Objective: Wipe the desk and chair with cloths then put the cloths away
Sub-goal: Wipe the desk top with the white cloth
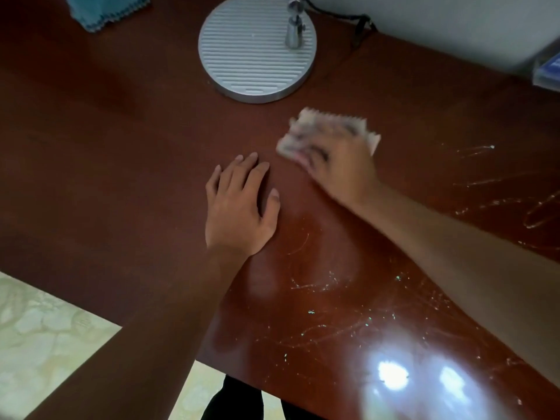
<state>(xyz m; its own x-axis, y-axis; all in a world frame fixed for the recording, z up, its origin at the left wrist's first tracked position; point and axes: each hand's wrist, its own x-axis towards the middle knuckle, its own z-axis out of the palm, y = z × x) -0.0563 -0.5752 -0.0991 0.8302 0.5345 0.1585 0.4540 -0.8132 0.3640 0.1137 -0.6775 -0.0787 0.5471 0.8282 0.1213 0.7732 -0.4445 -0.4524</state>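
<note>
The right hand (339,165) is smeared by motion blur, and its fingers cover most of the pale cloth (327,128), so the grip on it cannot be made out. A blue cloth (106,10) is cut off by the top edge. The round lamp base (251,53) loses its stem at that edge too. A blue-and-clear item (548,68) at the right edge is too cropped to identify.
</note>
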